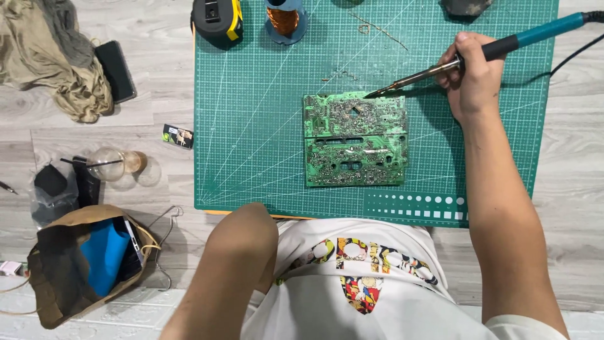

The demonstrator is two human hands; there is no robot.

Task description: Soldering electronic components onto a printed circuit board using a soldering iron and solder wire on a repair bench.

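A green circuit board (355, 140), solder side up, lies in the middle of a green cutting mat (251, 126). My right hand (473, 77) grips a soldering iron (478, 53) with a teal and black handle. Its metal tip rests at the board's top edge, right of centre. My left arm bends in at the bottom, its elbow (242, 233) over the mat's near edge. The left hand itself is out of view.
A black and yellow tape measure (218, 19) and a copper wire spool (284, 19) sit at the mat's far edge. Left of the mat lie a crumpled cloth (53, 53), a dark phone (116, 70), a glass bulb (108, 164) and a paper bag (82, 264).
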